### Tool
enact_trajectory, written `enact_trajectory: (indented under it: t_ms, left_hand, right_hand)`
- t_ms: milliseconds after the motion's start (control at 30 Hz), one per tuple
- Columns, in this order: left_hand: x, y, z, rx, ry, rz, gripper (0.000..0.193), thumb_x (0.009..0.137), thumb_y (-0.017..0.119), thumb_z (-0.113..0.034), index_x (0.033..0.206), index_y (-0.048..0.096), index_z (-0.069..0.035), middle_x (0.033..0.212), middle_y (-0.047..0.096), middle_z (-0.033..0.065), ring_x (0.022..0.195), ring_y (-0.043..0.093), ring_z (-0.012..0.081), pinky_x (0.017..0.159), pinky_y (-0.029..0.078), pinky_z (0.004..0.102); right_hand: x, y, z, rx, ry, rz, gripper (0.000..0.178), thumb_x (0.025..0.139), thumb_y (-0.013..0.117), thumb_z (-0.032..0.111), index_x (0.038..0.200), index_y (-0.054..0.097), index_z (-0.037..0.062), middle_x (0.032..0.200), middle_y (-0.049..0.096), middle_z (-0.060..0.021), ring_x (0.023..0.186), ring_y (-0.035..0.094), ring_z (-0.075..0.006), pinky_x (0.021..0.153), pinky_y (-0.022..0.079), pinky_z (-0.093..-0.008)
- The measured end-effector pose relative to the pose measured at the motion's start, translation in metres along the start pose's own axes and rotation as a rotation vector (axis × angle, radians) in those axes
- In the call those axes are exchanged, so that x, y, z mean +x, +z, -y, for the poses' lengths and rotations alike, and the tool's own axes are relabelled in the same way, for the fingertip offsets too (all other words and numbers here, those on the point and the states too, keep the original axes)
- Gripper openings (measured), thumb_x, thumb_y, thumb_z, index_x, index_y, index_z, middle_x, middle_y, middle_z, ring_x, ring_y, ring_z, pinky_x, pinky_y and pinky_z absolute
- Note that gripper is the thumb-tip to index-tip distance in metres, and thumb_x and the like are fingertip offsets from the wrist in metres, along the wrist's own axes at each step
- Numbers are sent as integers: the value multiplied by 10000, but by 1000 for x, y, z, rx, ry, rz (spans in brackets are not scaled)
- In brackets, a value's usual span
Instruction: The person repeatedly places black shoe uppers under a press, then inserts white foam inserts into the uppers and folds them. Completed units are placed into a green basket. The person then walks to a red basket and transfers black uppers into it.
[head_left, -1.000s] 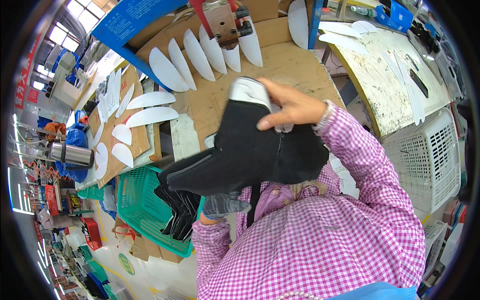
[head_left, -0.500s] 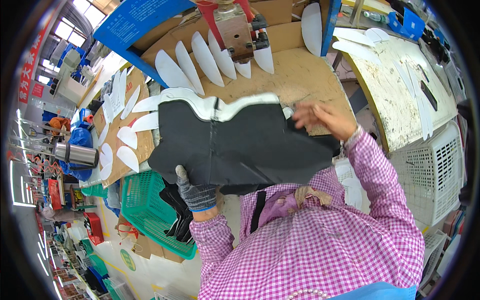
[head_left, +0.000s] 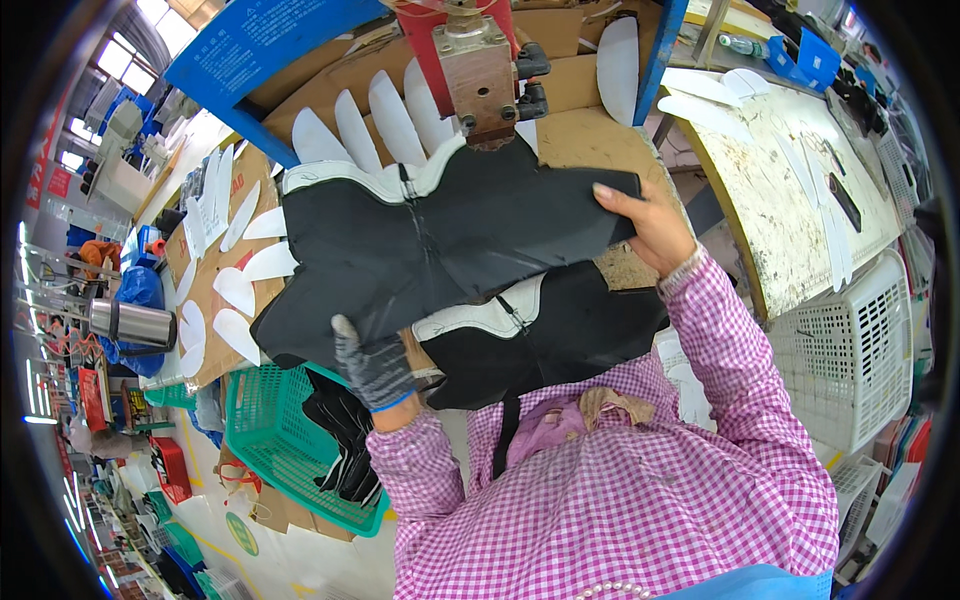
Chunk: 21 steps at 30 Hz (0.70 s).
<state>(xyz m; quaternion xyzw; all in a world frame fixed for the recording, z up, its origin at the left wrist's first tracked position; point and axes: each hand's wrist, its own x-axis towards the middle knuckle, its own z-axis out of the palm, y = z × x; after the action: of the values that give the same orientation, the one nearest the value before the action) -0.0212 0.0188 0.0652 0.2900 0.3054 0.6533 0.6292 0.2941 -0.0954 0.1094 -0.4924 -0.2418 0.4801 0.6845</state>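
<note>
A wide black flat piece (head_left: 480, 225) with a white curved strip along its upper left edge lies tilted over the work surface. Its far edge reaches the underside of a metal press head (head_left: 485, 85). My left hand (head_left: 375, 365), in a grey striped glove, grips the near left edge with its thumb on top. Bare, my right hand (head_left: 655, 225) pinches the right end, thumb above and fingers underneath. A second black piece (head_left: 590, 335) with a white curved edge lies closer to my body, partly covered by the first.
White curved cutouts (head_left: 398, 115) stand against the blue frame (head_left: 255, 60), with more on the cardboard (head_left: 262, 180) at left. A green basket (head_left: 250, 420) holding dark pieces stands below left. At right are a worn side table (head_left: 780, 200) and a white crate (head_left: 850, 340).
The upper black piece has moved left and away from me, up to the press head. My right hand, lifted off before, now holds its right end. The second piece has come into view.
</note>
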Motion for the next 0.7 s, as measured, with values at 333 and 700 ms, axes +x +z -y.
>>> enact_trajectory:
  t_ms: [333, 700]
  left_hand:
    - [8, 4, -40, 78, 103, -95, 498, 884, 634, -295, 1219, 506, 50, 1199, 570, 151, 1052, 573, 246, 923, 477, 353]
    - [17, 59, 37, 323, -189, 302, 419, 949, 530, -330, 1186, 529, 16, 1148, 590, 118, 1019, 574, 220, 912, 486, 331]
  right_hand:
    - [30, 8, 5, 93, 19, 30, 304, 878, 638, 142, 1106, 552, -39, 1016, 638, -98, 873, 640, -160, 795, 535, -293]
    - [-39, -115, 34, 48, -189, -332, 335, 896, 603, 132, 1181, 544, -35, 1065, 636, -126, 913, 645, -181, 792, 547, -295]
